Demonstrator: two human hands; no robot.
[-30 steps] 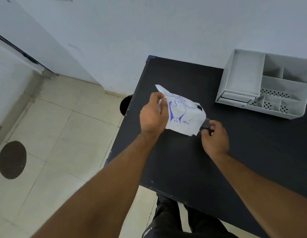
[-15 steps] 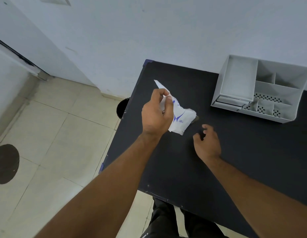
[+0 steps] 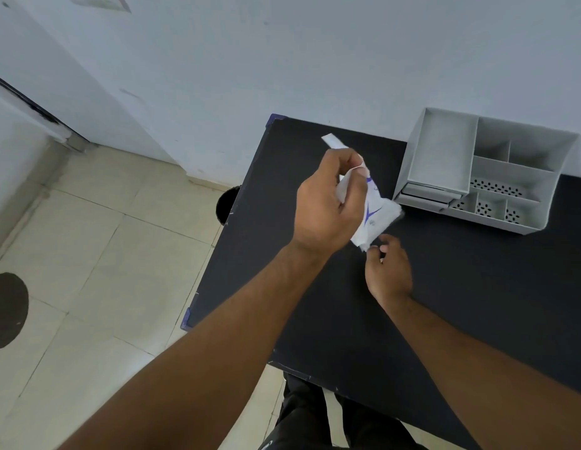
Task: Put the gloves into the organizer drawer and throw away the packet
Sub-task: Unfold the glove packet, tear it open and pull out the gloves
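Observation:
A white packet (image 3: 377, 216) with blue print hangs crumpled above the black table (image 3: 334, 316), and my left hand (image 3: 328, 206) is shut on its upper part. A strip of the packet sticks up past my knuckles. My right hand (image 3: 388, 274) sits just below, with curled thumb and forefinger touching the packet's lower corner; whether they pinch it is unclear. No gloves are visible. The grey organizer (image 3: 523, 177) stands at the back right, with its small drawer (image 3: 427, 191) at the lower left front, close to the packet.
A black round bin (image 3: 226, 204) stands on the tiled floor beside the table's left edge. The white wall runs behind the table. My dark trousers (image 3: 302, 414) show below the table's near edge. A dark round patch (image 3: 6, 308) marks the floor far left.
My left hand has lifted the packet and crumpled it. My right hand let go of a dark bit at the packet's end, dropped to the table, then rose to the packet's lower corner.

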